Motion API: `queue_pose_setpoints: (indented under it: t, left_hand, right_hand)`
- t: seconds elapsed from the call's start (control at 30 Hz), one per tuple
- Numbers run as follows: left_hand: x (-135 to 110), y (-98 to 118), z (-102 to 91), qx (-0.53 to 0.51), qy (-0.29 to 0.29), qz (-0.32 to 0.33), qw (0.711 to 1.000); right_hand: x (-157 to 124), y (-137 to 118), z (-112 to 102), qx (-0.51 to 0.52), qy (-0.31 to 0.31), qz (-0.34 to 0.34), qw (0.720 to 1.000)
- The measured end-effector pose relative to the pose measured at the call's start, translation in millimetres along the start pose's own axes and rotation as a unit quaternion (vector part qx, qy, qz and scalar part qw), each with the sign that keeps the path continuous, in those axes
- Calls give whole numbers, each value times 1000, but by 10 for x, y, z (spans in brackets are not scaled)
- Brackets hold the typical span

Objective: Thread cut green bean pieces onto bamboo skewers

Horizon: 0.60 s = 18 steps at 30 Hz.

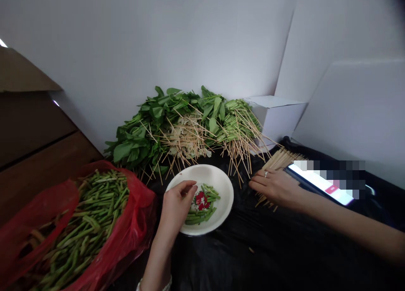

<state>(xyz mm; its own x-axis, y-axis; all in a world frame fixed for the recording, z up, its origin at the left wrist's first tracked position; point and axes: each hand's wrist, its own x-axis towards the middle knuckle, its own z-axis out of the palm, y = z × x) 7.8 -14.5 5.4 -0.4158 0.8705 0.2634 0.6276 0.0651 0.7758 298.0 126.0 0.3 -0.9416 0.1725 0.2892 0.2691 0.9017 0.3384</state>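
My left hand (178, 204) is over the left side of a white bowl (225, 206) with a red flower print. Its thumb and forefinger come close together in a pinch; what they hold, if anything, I cannot make out. Short green stem pieces (196, 217) lie inside the bowl, along its lower and right sides. To the right, my right hand (276, 187), with a ring on one finger, rests on a pile of bamboo skewers (281, 158). Its fingers are stretched out across them, and the thumb is hidden.
A red plastic bag (139, 198) full of cut green stems (91, 223) stands at left. Behind the bowl lie skewered leafy greens (129, 145), pale skewered pieces (186, 134) and skewered green stems (236, 122). A white box (281, 118) and a lit phone (316, 181) are at right.
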Motion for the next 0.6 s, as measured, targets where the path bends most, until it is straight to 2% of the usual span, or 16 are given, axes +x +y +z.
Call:
queue_pose_setpoints:
  t: [0.17, 0.27, 0.37, 0.5, 0.6]
  left_hand:
    - [0, 4, -8, 10, 3, 0, 1000]
    - [2, -10, -9, 3, 8, -6, 1000]
    - [7, -31, -14, -6, 14, -12, 1000]
    - [7, -39, -28, -3, 23, -12, 1000]
    - [4, -38, -35, -3, 31, -5, 1000]
  right_hand:
    - [353, -350, -354, 71, 62, -36, 995]
    - [626, -457, -422, 85, 27, 8, 996]
    - [923, -488, -349, 87, -37, 41, 995]
    - [1255, -496, -113, 97, -142, 37, 984]
    - [1415, -531, 62, 112, -174, 53, 977]
